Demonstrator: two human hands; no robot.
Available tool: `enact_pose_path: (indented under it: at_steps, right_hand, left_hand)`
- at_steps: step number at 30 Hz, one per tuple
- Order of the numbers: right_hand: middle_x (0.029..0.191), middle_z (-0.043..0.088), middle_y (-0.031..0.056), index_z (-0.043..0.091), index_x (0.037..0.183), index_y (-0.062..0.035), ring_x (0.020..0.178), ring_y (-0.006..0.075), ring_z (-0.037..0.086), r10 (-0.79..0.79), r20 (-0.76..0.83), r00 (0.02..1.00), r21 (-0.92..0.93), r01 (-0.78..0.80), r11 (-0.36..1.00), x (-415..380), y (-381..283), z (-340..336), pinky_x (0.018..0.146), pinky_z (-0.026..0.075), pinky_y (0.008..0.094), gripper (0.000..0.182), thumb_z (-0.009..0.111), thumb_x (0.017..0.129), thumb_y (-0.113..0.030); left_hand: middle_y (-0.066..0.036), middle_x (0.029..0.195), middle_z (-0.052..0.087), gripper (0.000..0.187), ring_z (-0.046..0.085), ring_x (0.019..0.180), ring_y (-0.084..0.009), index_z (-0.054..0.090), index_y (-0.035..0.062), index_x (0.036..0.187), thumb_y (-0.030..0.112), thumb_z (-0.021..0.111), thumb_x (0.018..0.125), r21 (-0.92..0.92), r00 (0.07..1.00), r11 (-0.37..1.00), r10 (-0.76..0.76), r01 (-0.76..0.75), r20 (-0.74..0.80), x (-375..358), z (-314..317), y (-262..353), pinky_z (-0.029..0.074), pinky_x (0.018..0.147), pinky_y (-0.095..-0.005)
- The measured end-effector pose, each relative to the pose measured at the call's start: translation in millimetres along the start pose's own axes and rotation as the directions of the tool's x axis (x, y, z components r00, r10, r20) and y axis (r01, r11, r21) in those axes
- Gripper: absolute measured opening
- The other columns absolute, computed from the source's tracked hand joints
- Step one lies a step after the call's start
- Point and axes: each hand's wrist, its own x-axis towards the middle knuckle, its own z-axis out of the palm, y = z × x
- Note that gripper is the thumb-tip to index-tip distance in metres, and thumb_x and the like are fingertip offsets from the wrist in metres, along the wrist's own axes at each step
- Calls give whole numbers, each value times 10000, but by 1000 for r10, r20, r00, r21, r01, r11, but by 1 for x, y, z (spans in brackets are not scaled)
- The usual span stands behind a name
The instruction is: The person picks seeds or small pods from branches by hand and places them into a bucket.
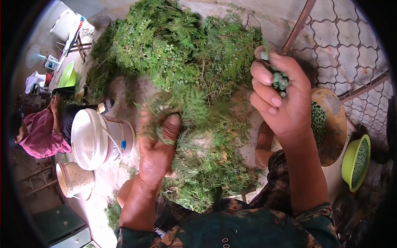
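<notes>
My left hand [157,144], a little blurred, is closed round a leafy evergreen sprig [192,107] whose fronds spread out to the right. Raised at the upper right, my right hand [285,91] has its fingers curled over a cluster of small green cones [280,81]. A bit of green stem sticks up between its thumb and forefinger. Behind both hands lies a large heap of evergreen branches [161,45] dotted with pale cones. More cut branches [215,182] lie below, by my legs.
Right of my forearm stands a round rusty pan [337,136] holding green cones, with a lime-green basin [349,167] of cones beside it. Wire mesh [339,41] runs along the upper right. White buckets [87,140] stand at left, near another person [43,134] seated there.
</notes>
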Motion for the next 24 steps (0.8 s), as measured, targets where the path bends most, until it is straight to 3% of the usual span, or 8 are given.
enact_pose_path:
  at_steps: [3,5,8,9,11,19,22,24]
  right_hand:
    - [708,560,33,547,883,-70,397,34,412,12,-7,1000,-34,-12,999,-2,10,7,329,309,180,190,445,859,-229]
    - [676,539,18,530,833,-70,369,31,368,44,-17,999,-30,-44,999,-1,17,14,308,278,186,212,481,878,-271]
    - [635,519,12,491,719,-76,360,10,328,60,-145,988,-335,-106,936,-4,31,20,307,256,175,355,531,871,-395]
    - [635,521,19,521,733,-53,409,28,376,56,-197,979,-515,-152,844,-4,32,21,351,312,183,275,556,873,-287]
    - [666,546,36,562,803,-3,509,44,437,-62,-121,991,-753,-51,656,0,47,19,442,376,198,163,572,859,-156]
    - [767,588,67,556,900,43,695,86,527,-280,76,957,-845,211,491,-1,79,21,602,444,240,114,586,814,-25]
    - [756,591,96,568,921,10,671,127,572,-503,257,825,-895,400,198,2,78,16,597,459,257,134,603,795,-17]
    - [757,599,103,565,909,7,666,145,584,-464,309,830,-885,430,180,5,79,17,588,463,268,130,608,789,-18]
  left_hand:
    - [-49,767,579,317,539,699,-160,521,49,1066,250,611,839,-145,967,962,-245,233,-71,5,-6,0,451,691,-254]
    - [-75,764,611,325,578,671,-139,563,35,960,267,693,773,-418,930,831,-349,366,119,10,-13,0,451,540,-233]
    - [-82,722,611,320,573,600,-161,570,16,919,267,697,765,-489,900,770,-430,410,78,10,-12,3,442,518,-243]
    - [-83,729,613,313,573,614,-158,571,14,915,257,698,764,-500,878,739,-468,451,101,10,-12,3,440,518,-245]
    - [-79,758,615,274,575,633,-158,571,21,921,216,691,771,-536,882,714,-449,451,144,10,-9,2,443,527,-249]
    - [-65,684,592,155,535,517,-132,574,44,859,184,629,823,-559,857,675,-495,481,141,8,-1,13,385,389,-231]
    - [-61,663,586,158,540,513,-127,583,44,837,194,630,823,-472,849,731,-524,492,73,7,-3,9,395,385,-238]
    - [-46,716,599,168,559,592,-113,595,43,884,190,639,818,-343,936,874,-348,343,49,5,-3,7,440,468,-240]
